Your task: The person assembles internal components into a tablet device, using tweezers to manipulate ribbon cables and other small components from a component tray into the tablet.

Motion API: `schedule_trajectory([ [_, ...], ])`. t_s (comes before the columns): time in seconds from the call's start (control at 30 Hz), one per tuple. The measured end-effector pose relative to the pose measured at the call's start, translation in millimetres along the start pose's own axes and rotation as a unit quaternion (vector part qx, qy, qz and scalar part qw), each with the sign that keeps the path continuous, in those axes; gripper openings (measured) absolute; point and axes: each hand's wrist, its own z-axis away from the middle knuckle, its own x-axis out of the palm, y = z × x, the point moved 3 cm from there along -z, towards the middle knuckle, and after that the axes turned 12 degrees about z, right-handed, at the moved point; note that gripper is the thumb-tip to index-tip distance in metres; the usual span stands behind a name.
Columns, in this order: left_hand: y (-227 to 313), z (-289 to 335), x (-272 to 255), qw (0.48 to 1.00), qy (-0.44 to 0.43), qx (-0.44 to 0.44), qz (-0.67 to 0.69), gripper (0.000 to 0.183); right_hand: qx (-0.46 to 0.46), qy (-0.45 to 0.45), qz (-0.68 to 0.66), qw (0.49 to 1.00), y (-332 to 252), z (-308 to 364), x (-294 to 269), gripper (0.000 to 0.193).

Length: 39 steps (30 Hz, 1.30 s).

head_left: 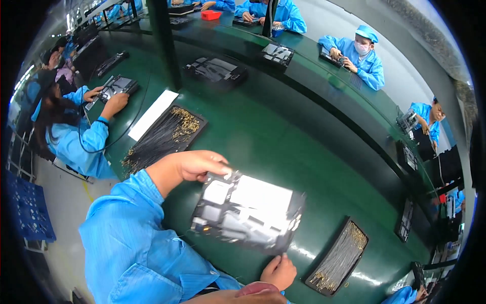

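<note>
A flat electronic device [250, 210], black-framed with silver and white parts inside, is tilted above the green bench and blurred by motion. My left hand [202, 164] grips its upper left corner, thumb on top. By the lower right corner, my right hand [279, 272] has its fingers curled closed; whether it touches the device or pinches something small cannot be made out. Beyond my left forearm lies a black tray [202, 126] of thin dark cables [164, 134] with gold-coloured ends. Right of my right hand is another black tray [349, 221], filled with thin grey cables [340, 257].
A white strip [153, 115] lies beside the left tray. A dark post [164, 45] rises from the bench [253, 131]. On the dark strip beyond lie similar devices [215, 68]. A co-worker [76, 126] in blue handles a device at left; others sit across.
</note>
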Motion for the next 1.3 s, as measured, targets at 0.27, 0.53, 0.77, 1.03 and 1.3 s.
schedule_trajectory([
  [0.27, -19.9, -17.6, 12.1, 0.812, 0.312, 0.224, -0.439, 0.043, 0.147, -0.057, -0.061, 0.986, 7.7, 1.9, -6.4, 0.026],
  [0.53, -4.3, 59.1, -75.5, 0.481, 0.636, 0.268, -0.54, 0.023, 0.276, 0.005, -0.207, 0.939, -3.2, 14.7, -24.2, 0.03],
  [0.77, -10.7, 67.5, -100.4, 0.485, 0.609, 0.24, -0.579, 0.017, 0.171, -0.089, -0.302, 0.934, -41.8, 18.2, -31.5, 0.031],
  [1.03, -7.0, 80.0, -80.7, 0.556, 0.506, 0.272, -0.601, 0.021, 0.171, -0.302, -0.43, 0.834, -87.3, 37.9, -6.5, 0.034],
  [1.3, -8.2, 83.9, -81.2, 0.528, 0.438, 0.174, -0.707, 0.017, 0.08, -0.373, -0.429, 0.819, -117.2, 37.6, 0.9, 0.033],
])
